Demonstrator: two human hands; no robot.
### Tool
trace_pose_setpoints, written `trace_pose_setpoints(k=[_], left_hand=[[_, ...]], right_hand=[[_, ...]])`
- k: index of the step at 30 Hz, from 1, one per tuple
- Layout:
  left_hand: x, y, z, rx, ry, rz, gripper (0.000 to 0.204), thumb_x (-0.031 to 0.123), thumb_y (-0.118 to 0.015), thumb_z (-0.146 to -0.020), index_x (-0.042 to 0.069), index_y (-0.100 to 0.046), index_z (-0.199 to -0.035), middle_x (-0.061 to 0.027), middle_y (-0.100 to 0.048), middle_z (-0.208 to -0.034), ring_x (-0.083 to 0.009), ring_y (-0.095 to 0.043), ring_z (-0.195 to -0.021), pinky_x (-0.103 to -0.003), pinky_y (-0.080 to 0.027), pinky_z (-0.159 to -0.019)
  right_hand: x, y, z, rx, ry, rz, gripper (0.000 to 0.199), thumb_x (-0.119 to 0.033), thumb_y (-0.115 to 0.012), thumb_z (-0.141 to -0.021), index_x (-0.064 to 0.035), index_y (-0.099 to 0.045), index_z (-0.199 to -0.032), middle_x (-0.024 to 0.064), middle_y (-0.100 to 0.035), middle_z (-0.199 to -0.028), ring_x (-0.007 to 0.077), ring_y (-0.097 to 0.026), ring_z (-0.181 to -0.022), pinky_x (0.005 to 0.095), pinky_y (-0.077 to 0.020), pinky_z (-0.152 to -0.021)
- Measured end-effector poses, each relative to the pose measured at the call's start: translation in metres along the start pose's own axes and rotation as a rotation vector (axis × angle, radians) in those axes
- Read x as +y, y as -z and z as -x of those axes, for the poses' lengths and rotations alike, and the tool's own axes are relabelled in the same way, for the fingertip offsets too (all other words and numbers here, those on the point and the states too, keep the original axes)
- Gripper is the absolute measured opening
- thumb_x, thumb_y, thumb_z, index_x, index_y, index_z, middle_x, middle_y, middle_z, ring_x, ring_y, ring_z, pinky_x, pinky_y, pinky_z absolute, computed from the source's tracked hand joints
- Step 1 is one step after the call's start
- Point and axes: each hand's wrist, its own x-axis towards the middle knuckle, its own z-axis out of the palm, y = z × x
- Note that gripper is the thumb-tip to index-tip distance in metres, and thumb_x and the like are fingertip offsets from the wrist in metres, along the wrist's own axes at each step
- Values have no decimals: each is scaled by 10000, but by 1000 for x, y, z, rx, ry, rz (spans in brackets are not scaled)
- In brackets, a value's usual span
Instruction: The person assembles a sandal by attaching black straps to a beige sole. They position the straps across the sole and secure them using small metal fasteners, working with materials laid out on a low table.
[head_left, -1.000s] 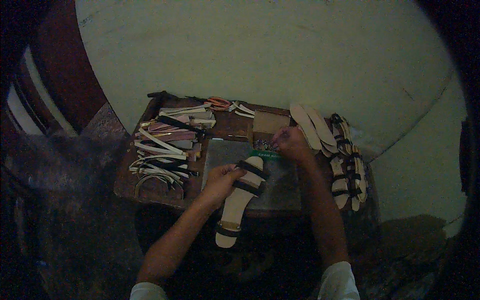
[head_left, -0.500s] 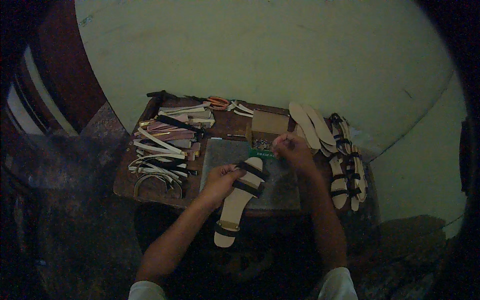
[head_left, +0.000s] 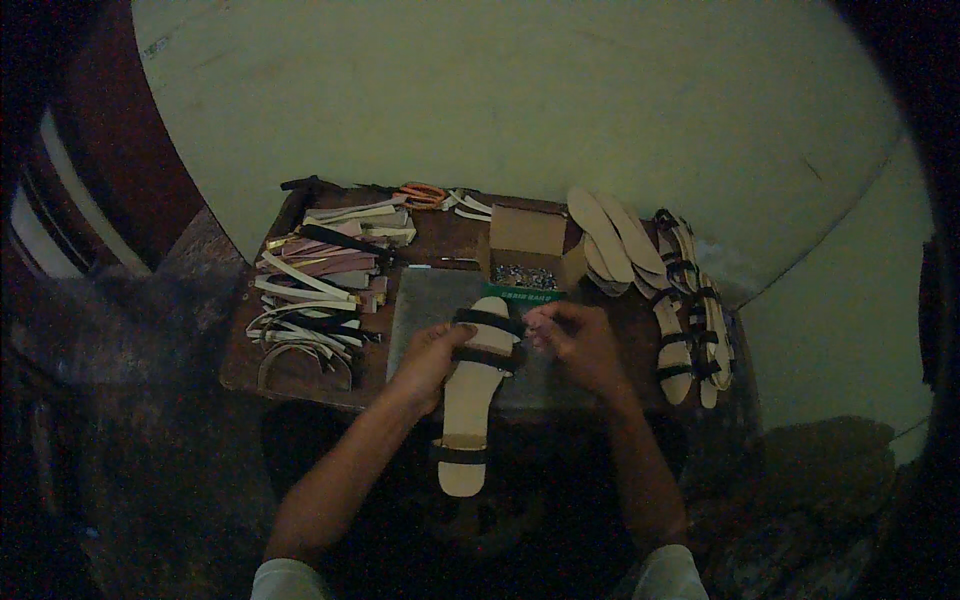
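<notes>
My left hand grips a sandal by the side of its toe half, thumb on top near the front straps. The sandal has a cream sole, two dark straps across the front and one at the heel end. To its right, my right hand is closed in a pinch beside the end of the front strap. Whatever its fingertips hold is too small to make out. Just beyond the sandal an open cardboard box with a green front contains many small metal pieces.
Bundles of white, pink and dark strips cover the table's left side. Orange-handled scissors lie at the back. Loose cream soles and strapped sandals are piled at the right. A grey slab lies under my hands; a wall rises behind.
My right hand has moved from over the box toward me, down to the sandal's front strap. The sandal has turned more upright in my left hand.
</notes>
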Motion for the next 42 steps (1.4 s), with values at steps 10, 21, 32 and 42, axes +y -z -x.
trace_pose_setpoints(k=[10, 21, 32, 42], left_hand=[[-3, -1, 1, -2, -19, 68, 233, 179, -537, -918, 1, -588, -1059, -105, -656, -954, -209, -652, -834, -354, -543, -735], [1, -8, 11, 4, -143, 122, 163, 132, -573, -915, 30, -598, -1039, -74, -661, -930, -161, -651, -798, -325, -543, -712], [-8, 3, -1, 16, -96, 142, 203, 154, -601, -890, 20, -596, -1042, -92, -655, -925, -211, -655, -808, -365, -553, -714], [-2, -1, 4, 32, -9, 218, 226, 171, -588, -887, 5, -604, -1039, -107, -655, -953, -223, -654, -838, -363, -554, -747]], right_hand=[[6, -4, -1, 62, -1, -34, 201, -164, -619, -920, 22, -695, -931, 81, -688, -794, 113, -632, -680, 260, -525, -611], [1, -8, 0, 33, 14, -169, 176, -134, -627, -912, 34, -677, -927, 56, -654, -774, 97, -584, -653, 255, -495, -598], [13, -10, -2, -65, 7, -154, 191, -167, -587, -941, 7, -645, -884, 33, -614, -738, 100, -564, -638, 257, -478, -589], [20, -21, -1, -111, -46, -280, 141, -129, -595, -926, 9, -625, -934, 65, -648, -798, 126, -601, -686, 269, -492, -630]])
